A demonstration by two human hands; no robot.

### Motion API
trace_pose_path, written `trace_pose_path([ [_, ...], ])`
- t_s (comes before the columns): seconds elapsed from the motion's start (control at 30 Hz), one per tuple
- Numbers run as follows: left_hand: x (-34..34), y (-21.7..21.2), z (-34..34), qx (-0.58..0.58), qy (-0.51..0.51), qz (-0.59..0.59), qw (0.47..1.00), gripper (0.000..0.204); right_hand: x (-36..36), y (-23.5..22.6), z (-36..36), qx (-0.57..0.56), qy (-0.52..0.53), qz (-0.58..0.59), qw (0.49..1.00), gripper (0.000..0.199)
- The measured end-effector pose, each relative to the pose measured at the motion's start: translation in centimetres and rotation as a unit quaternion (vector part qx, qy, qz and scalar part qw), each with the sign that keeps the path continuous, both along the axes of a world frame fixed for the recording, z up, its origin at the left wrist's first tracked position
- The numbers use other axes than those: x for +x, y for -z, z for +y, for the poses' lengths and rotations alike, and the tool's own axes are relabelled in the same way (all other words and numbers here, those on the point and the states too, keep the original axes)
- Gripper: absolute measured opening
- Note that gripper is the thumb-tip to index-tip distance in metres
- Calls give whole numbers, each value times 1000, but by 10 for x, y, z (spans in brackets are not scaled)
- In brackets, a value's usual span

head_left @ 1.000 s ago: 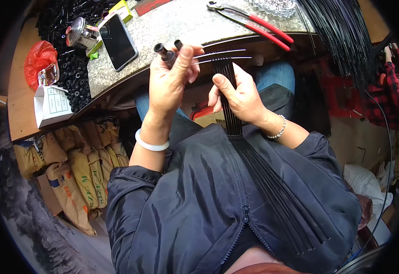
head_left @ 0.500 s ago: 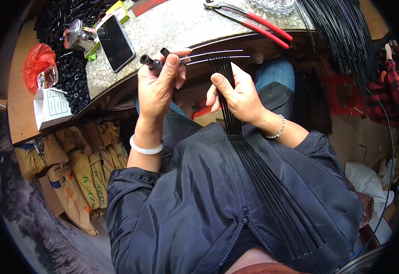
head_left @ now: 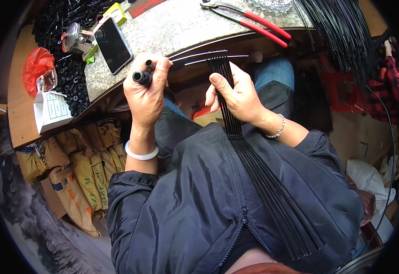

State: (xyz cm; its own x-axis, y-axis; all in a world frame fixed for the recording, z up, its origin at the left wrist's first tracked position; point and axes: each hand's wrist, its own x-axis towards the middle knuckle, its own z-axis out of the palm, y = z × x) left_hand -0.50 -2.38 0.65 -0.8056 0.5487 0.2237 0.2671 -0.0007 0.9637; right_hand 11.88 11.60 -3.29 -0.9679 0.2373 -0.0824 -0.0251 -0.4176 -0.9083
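On my remote feed, the left hand [head_left: 144, 101] curls round black tubular pieces [head_left: 145, 78] left of upper centre; the right hand [head_left: 244, 101], half closed, grips black rods [head_left: 233, 125] at upper centre, thin wires [head_left: 238, 56] crossing their tops. Red-handled pliers [head_left: 267, 24] lie on the worktable [head_left: 176, 27], upper right.

On the tabletop [head_left: 172, 27], a smartphone [head_left: 113, 45] lies between a lidded jar [head_left: 77, 39] at left and pliers [head_left: 267, 24] at right. Nearer the body, a row of rods [head_left: 233, 124] runs from the right hand [head_left: 239, 98] down over the jacket [head_left: 186, 187].
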Motion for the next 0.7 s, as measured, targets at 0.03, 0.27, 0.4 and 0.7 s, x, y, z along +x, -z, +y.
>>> trace_pose_path([
  [0.03,0,0,-1,4,0,3,1000,7,0,0,0,-1,1,0,1000,27],
  [0.27,-3,2,-6,-7,2,70,997,10,0,-1,0,1,-1,-2,1000,27],
  [0.4,-1,0,-6,-6,-5,64,998,10,0,0,0,4,-2,-1,1000,27],
  [0.7,2,1,-1,-17,-13,84,996,4,0,0,-1,3,-2,1,1000,25],
])
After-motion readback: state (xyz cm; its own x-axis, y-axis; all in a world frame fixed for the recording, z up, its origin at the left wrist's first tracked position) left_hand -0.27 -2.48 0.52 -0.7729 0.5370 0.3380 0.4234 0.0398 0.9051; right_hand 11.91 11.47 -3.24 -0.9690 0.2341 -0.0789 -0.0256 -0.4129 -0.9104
